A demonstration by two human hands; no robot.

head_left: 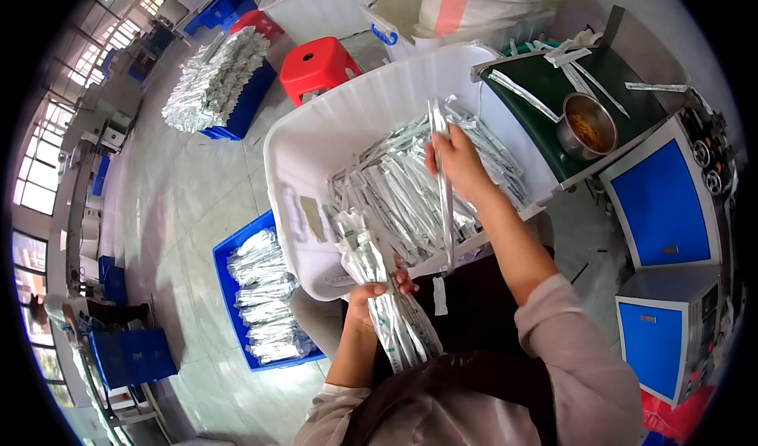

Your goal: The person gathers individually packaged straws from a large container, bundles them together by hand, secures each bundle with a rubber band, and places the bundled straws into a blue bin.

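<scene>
My left hand (371,302) is wrapped round a bundle of long silvery packets (391,319), which lies against my lap at the near side of the white tub (304,142). Over the tub, my right hand (458,161) grips one long, narrow silvery packet (444,209) near its upper part; the packet hangs almost upright. Many loose packets (395,193) of the same kind lie in the tub below. A small pale strip (440,296) rests on the dark cloth at my lap.
A blue crate (221,276) of packets stands left of the tub. Beyond are a red stool (316,65) and another heaped blue crate (257,98). At right, a green conveyor (545,130) carries a metal cup (586,127), beside blue-panelled machines (659,205).
</scene>
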